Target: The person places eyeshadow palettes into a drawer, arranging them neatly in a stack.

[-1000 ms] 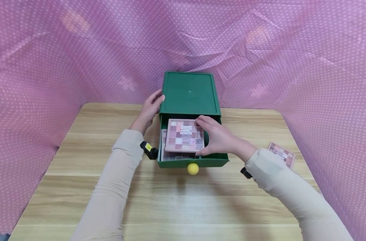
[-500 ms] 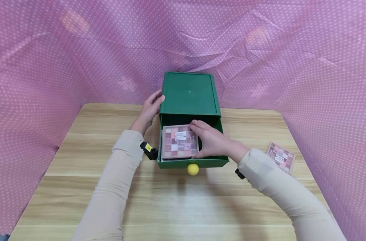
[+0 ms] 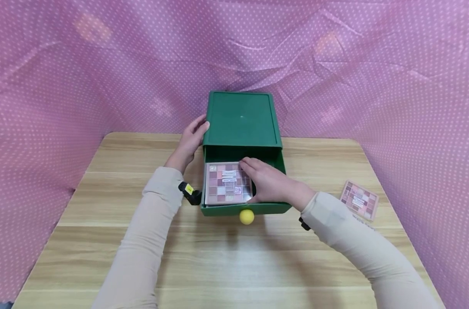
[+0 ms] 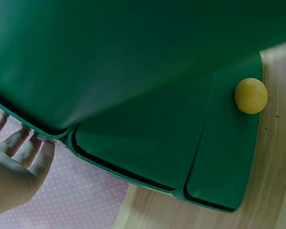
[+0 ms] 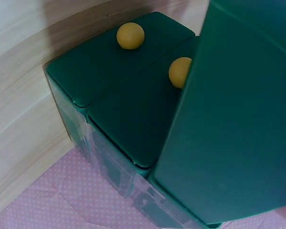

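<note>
A green drawer cabinet (image 3: 242, 118) stands on the table with its top drawer (image 3: 263, 209) pulled out. In the drawer's left part lies an eyeshadow palette (image 3: 224, 189) with pink, mauve and brown squares. My right hand (image 3: 270, 182) pinches this palette's right side, thumb at the near corner and fingers at the far one. Beneath it, another palette is almost wholly covered. My left hand (image 3: 190, 143) rests against the cabinet's left side; its fingers (image 4: 24, 150) touch that side fairly straight in the left wrist view.
To the right, by my right forearm, another eyeshadow palette (image 3: 359, 201) lies on the wooden table (image 3: 234, 266). A yellow ball knob (image 3: 246, 217) sticks out from the open drawer's front. Lower drawers with yellow knobs (image 5: 130, 36) stay closed. Pink dotted cloth (image 3: 234, 47) hangs behind.
My right hand has lowered the palette leftward and toward me, from tilted above the drawer to lying level over the one beneath. The left hand has stayed against the cabinet.
</note>
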Action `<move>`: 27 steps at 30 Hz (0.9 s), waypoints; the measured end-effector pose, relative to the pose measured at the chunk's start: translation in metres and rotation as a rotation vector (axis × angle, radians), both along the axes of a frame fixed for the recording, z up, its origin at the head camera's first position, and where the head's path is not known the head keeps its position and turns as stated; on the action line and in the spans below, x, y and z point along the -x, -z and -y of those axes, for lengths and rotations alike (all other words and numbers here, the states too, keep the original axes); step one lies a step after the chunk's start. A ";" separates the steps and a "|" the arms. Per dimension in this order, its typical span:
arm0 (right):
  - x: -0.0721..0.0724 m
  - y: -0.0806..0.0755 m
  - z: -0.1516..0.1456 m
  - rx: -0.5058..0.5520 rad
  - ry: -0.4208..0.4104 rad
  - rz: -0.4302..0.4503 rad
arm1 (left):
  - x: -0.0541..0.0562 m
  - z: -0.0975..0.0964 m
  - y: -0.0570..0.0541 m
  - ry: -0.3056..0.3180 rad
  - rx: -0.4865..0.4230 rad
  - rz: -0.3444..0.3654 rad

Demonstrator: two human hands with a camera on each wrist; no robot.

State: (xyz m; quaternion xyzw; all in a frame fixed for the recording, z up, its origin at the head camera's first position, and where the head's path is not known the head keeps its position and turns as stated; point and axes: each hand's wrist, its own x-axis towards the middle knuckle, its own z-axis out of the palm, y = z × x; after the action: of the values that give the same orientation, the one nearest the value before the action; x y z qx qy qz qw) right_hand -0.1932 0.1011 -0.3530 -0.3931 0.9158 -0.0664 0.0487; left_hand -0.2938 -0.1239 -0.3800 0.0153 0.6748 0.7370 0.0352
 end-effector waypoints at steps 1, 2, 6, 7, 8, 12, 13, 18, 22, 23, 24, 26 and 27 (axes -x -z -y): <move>0.000 0.000 0.000 -0.013 -0.002 -0.005 | 0.000 0.000 0.000 0.002 0.000 -0.001; 0.000 0.000 0.000 -0.025 -0.005 -0.008 | 0.000 0.000 -0.001 0.001 -0.003 -0.001; -0.001 -0.003 0.000 -0.065 -0.001 -0.010 | -0.001 0.001 -0.001 0.004 0.011 0.002; -0.002 -0.004 0.000 -0.068 0.004 -0.007 | -0.001 0.001 -0.002 0.004 0.016 0.003; -0.002 -0.005 -0.001 -0.063 0.008 -0.002 | -0.002 0.001 -0.002 0.004 0.019 0.004; -0.004 -0.011 -0.003 -0.022 0.031 0.017 | -0.001 0.001 -0.002 0.005 0.032 0.002; -0.004 -0.013 -0.003 -0.010 0.036 0.020 | -0.001 0.001 -0.002 0.003 0.033 0.002; -0.007 -0.026 -0.008 0.068 0.057 0.064 | 0.001 0.001 -0.001 -0.005 0.040 0.005; -0.008 -0.043 -0.017 0.193 0.068 0.114 | 0.001 0.001 -0.002 -0.001 0.040 0.006; -0.008 -0.047 -0.021 0.228 0.069 0.120 | 0.001 0.001 -0.002 0.000 0.038 0.005; -0.008 -0.052 -0.025 0.262 0.072 0.122 | 0.001 0.001 -0.002 0.001 0.036 0.006; -0.008 -0.059 -0.035 0.324 0.099 0.123 | 0.001 0.000 -0.002 0.001 0.037 0.007; -0.007 -0.062 -0.040 0.359 0.115 0.126 | 0.002 0.000 -0.001 0.000 0.037 0.009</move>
State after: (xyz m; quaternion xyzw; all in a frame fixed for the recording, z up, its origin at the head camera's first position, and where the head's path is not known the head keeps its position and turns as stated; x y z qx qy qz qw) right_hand -0.1859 0.1412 -0.2913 -0.3375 0.9054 -0.2559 0.0309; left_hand -0.2954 -0.1241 -0.3785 0.0115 0.6882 0.7244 0.0385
